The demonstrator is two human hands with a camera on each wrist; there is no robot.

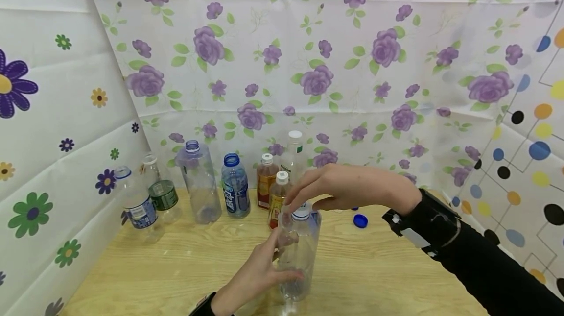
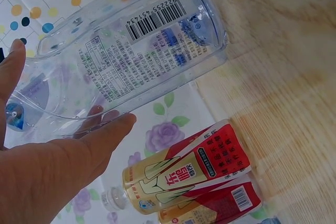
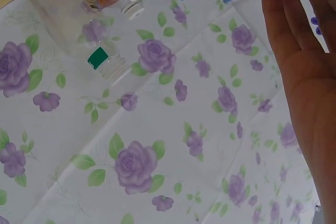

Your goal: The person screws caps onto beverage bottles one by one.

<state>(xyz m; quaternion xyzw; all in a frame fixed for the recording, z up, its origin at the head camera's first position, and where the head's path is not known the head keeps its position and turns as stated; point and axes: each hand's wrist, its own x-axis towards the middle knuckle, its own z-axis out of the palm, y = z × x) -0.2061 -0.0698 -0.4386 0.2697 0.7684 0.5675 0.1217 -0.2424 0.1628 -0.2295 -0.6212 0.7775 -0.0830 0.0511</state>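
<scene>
A large clear plastic bottle (image 1: 296, 257) stands upright near the front of the table, and its printed barcode side shows in the left wrist view. My left hand (image 1: 260, 269) holds its body, thumb on the near side and fingers round the back. On the bottle's neck sits a white cap (image 1: 302, 211). From above, my right hand (image 1: 341, 186) reaches down and pinches the cap between thumb and fingers, which partly hide it. In the right wrist view, only a sliver of white shows by the fingertips at the top edge.
Behind stand two white-capped bottles with red-and-yellow labels (image 1: 279, 196) and a tall clear bottle (image 1: 294, 152). Leftward are a blue-labelled bottle (image 1: 235, 188), a large uncapped bottle (image 1: 202, 183), a green-labelled bottle (image 1: 163, 194) and another clear one (image 1: 140, 212). A blue cap (image 1: 360, 221) lies to the right.
</scene>
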